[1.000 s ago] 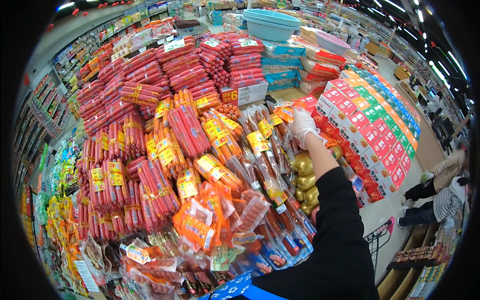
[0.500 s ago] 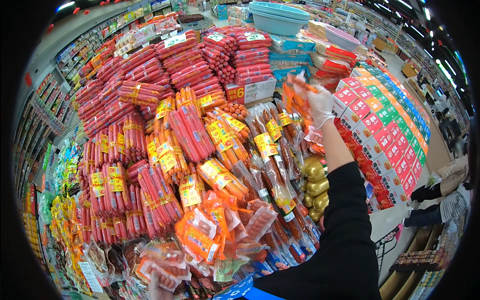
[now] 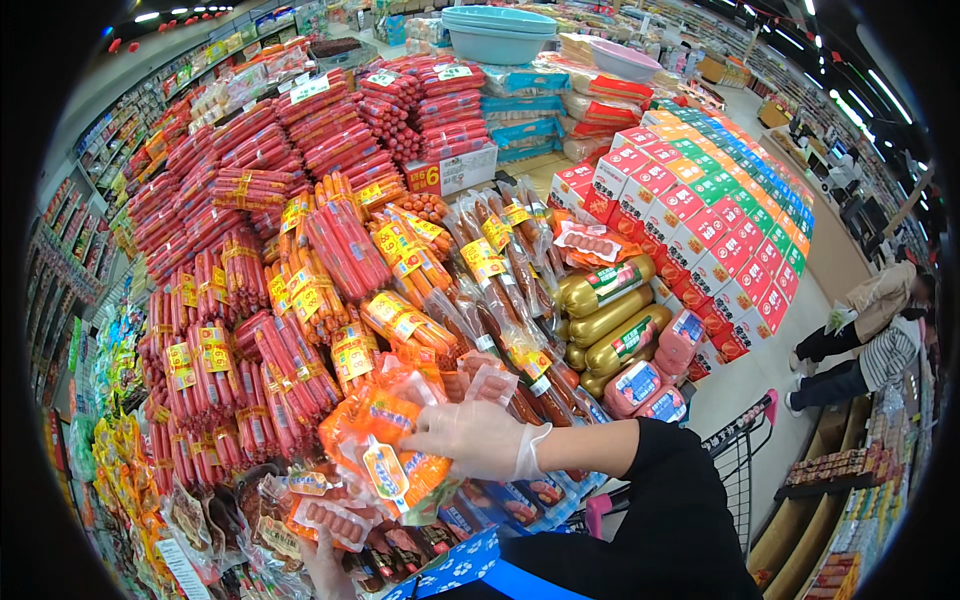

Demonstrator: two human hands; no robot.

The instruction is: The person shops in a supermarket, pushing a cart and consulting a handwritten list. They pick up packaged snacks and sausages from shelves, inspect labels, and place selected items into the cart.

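Observation:
In a clear glove, my right hand (image 3: pixel 475 440) grips the edge of an orange sausage packet (image 3: pixel 388 470) at the lower middle, fingers curled onto the film. More orange packets lie bunched around it. At the bottom, my left hand (image 3: pixel 325 568) is closed on a clear and orange pack of small sausages (image 3: pixel 335 523), its fingers partly under the pack. Beyond my right hand, another sausage pack (image 3: pixel 590 243) rests at the far right end of the heap, above gold-wrapped ham sausages (image 3: pixel 610 285).
Banded red sausages (image 3: pixel 290 370) pile up at left. Long dark sausages (image 3: pixel 495 270) run through the middle. Stacked cartons (image 3: pixel 700 220) stand right, with a shopping cart (image 3: pixel 740 450) nearer me. Two people are in the right aisle. Blue basins (image 3: pixel 500 35) sit at the back.
My right hand has come back from the far right, where it held orange packs, to the near orange packets. A sausage pack now lies over there. My left hand still holds its pack.

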